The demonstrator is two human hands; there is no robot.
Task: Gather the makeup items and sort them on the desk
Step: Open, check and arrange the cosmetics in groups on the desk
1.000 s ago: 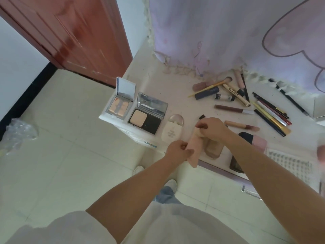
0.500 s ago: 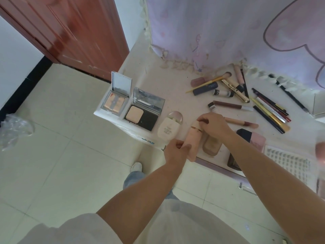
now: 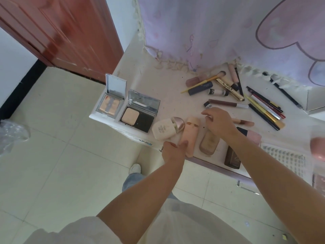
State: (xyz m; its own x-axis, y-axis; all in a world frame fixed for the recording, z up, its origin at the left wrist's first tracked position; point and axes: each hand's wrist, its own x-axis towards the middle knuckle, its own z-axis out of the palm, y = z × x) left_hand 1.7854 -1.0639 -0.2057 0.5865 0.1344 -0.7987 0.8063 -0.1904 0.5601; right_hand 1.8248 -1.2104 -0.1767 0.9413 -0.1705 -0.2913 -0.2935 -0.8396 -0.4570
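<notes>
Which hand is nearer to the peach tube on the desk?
Left. The left hand touches the lower end of the peach tube; the right hand hovers beside its top, apart.
</notes>
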